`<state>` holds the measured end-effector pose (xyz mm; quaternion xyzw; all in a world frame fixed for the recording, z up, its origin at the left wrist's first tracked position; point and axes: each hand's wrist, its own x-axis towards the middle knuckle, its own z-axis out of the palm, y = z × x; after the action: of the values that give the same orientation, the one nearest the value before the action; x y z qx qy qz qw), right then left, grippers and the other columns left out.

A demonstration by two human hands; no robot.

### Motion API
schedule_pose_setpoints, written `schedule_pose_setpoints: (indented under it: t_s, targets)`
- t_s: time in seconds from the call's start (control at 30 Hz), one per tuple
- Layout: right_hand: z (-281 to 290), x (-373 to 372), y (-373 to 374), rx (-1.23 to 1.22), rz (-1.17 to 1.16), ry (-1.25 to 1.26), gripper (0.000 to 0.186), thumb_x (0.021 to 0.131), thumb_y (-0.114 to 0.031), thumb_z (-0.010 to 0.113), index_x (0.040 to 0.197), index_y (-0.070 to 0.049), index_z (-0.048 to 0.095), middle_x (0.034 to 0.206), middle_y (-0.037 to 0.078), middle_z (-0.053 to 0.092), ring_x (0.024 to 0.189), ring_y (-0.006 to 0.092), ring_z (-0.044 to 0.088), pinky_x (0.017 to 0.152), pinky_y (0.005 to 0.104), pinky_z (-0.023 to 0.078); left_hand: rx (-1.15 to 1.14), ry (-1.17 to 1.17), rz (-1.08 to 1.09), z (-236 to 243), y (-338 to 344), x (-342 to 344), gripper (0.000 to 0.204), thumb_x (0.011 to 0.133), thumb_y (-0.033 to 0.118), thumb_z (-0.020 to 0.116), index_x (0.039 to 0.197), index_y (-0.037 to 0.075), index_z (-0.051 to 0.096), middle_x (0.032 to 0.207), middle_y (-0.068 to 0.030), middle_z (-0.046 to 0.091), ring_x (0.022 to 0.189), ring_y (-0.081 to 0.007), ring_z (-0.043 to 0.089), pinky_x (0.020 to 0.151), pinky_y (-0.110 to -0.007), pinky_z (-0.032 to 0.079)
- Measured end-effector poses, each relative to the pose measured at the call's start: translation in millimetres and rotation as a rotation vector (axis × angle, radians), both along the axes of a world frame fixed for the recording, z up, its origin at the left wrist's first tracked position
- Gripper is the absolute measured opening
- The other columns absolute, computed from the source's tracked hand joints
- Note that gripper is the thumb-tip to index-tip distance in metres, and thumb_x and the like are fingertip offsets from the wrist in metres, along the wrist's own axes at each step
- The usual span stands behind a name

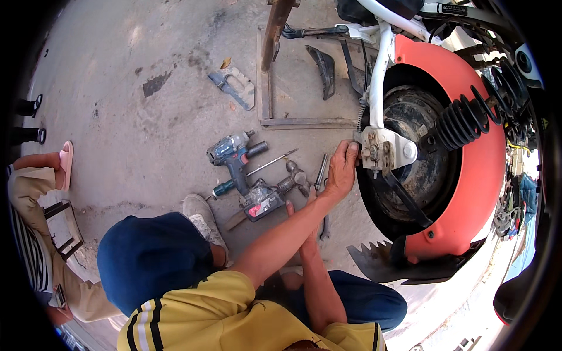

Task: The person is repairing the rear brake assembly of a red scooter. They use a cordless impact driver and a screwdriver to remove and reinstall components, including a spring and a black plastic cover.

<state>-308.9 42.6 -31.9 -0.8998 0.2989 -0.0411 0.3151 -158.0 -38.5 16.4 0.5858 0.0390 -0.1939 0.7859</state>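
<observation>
Curled around the edge of the white bracket (383, 149), my left hand (341, 169) has its grip closed on that metal piece, fingertips hooked over the side next to the small fittings bolted there. The bracket sits at the foot of the white frame tube (381, 70), right against the black rear wheel (410, 169) of the scooter, which is wrapped by the red mudguard (480, 175). A black coil spring (465, 120) runs up from the hub toward the upper right.

My right hand (313, 202) comes up underneath the left forearm, and most of it is hidden behind that arm; I cannot tell whether its grip is open or closed, or whether it has hold of anything. It lies close to the long metal wrench (321, 171) on the concrete floor.

Just left of my hands the tools lie scattered on the floor: a blue and grey cordless impact driver (233, 153), a thin steel rod (271, 162) beside it, a hammer (295, 177) with its head near my wrist, and a black and red battery pack (261, 202). Farther up the floor lies a grey pedal-shaped part (237, 88) and a flat metal frame (298, 120). My knees in blue trousers (152, 254) fold below me, a grey shoe (202, 216) planted by the tools. Another person's foot in a pink sandal (64, 164) shows at the left edge.
</observation>
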Motion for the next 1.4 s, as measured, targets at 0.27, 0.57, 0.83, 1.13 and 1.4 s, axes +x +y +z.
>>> schedule_pose_setpoints:
  t_s: [0.27, 0.57, 0.83, 1.13, 1.4]
  targets:
    - [-28.2, -47.0, -37.1, 0.068, 0.19, 0.229, 0.083, 0.089, -0.031, 0.081, 0.156, 0.001, 0.041, 0.147, 0.027, 0.051, 0.135, 0.0474, 0.049, 0.114, 0.0536, 0.039, 0.366, -0.093, -0.292, -11.8, 33.7, -25.6, 0.024, 0.102, 0.016, 0.064, 0.119, 0.0, 0.064, 0.106, -0.0211, 0.071, 0.099, -0.0398, 0.069, 0.088, -0.048, 0.053]
    - [-12.7, -53.3, -87.8, -0.089, 0.117, 0.336, 0.092, 0.084, -0.023, 0.085, 0.157, 0.005, 0.036, 0.154, 0.034, 0.035, 0.138, 0.053, 0.041, 0.117, 0.0572, 0.036, 0.23, 0.002, -0.217, -5.5, 73.0, -23.0, 0.046, 0.1, 0.021, 0.07, 0.141, 0.002, 0.059, 0.129, -0.0161, 0.067, 0.113, -0.0301, 0.067, 0.096, -0.04, 0.055]
    - [-18.1, -67.5, -85.2, -0.129, 0.335, 0.559, 0.115, 0.083, -0.035, 0.086, 0.164, 0.009, 0.016, 0.167, 0.037, 0.015, 0.154, 0.0574, 0.016, 0.126, 0.0598, 0.024, 0.074, -0.325, -0.053, 46.1, 52.7, 20.8, 0.055, 0.11, 0.041, 0.053, 0.15, 0.003, 0.053, 0.145, -0.0215, 0.056, 0.131, -0.0369, 0.058, 0.112, -0.044, 0.046]
    - [-62.6, -88.9, -87.7, -0.41, 0.573, 0.673, 0.106, 0.09, -0.042, 0.076, 0.16, 0.016, 0.021, 0.168, 0.038, 0.016, 0.155, 0.0608, 0.012, 0.128, 0.0658, 0.014, -0.111, -0.288, 0.166, 68.6, 43.1, 16.0, 0.046, 0.109, 0.039, 0.057, 0.133, 0.0, 0.065, 0.136, -0.0184, 0.06, 0.126, -0.0319, 0.06, 0.109, -0.037, 0.046]
    - [-44.6, -81.9, -85.9, -0.126, 0.479, 0.458, 0.083, 0.096, -0.035, 0.062, 0.155, 0.017, 0.035, 0.161, 0.037, 0.035, 0.149, 0.064, 0.024, 0.123, 0.0747, 0.015, -0.053, -0.299, 0.209, 78.7, 34.5, 6.5, 0.025, 0.102, 0.02, 0.072, 0.115, 0.0, 0.069, 0.103, -0.0054, 0.07, 0.089, -0.0155, 0.064, 0.082, -0.032, 0.053]
